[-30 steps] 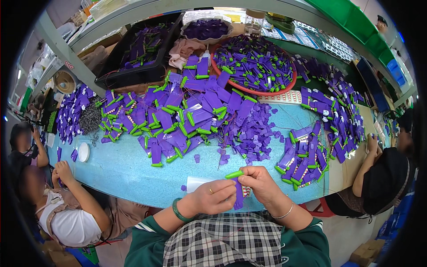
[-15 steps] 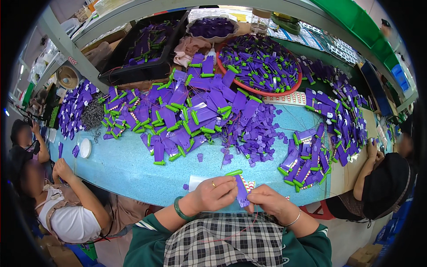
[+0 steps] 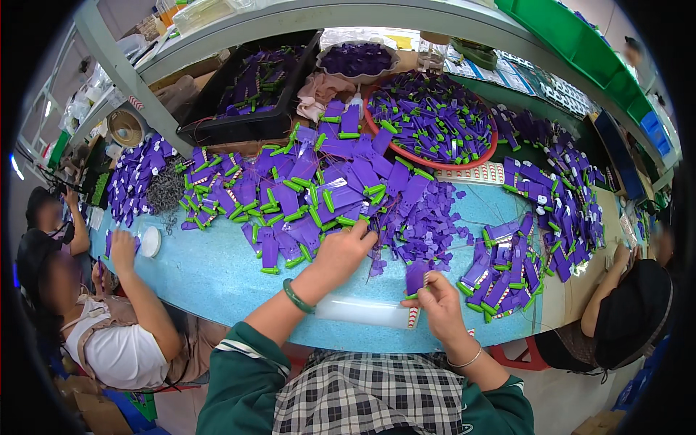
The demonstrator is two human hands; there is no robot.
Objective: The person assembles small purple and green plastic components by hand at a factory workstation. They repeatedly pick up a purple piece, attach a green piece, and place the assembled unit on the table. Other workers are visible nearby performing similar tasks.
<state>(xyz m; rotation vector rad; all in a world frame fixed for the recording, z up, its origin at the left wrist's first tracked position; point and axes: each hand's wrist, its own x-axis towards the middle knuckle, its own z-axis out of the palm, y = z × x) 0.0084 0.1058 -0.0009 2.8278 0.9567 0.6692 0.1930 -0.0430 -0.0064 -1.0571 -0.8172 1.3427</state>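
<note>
My left hand [image 3: 341, 257] reaches to the front of a heap of purple flat pieces with green ends [image 3: 290, 177]. Its fingers are bent together at the edge of the heap, and whatever is between the fingertips cannot be made out. Nearer to me, my right hand [image 3: 444, 308] pinches a purple piece [image 3: 416, 277] with a green end, held just above the table. Below the hands lies a pale translucent strip [image 3: 359, 312], with a red-and-white striped bit [image 3: 413, 317] at its right end. Small purple cut pieces [image 3: 417, 228] are heaped between and beyond my hands.
A red round basket [image 3: 496, 141] of purple-green pieces, a black tray [image 3: 235, 125] and a scalloped bowl [image 3: 360, 70] stand at the back. A smaller pile [image 3: 507, 272] lies right. A shelf beam [image 3: 312, 36] crosses above. People sit at both sides.
My left hand has left the purple piece and moved forward to the heap. My right hand keeps the piece, lifted slightly forward, uncovering more of the pale strip.
</note>
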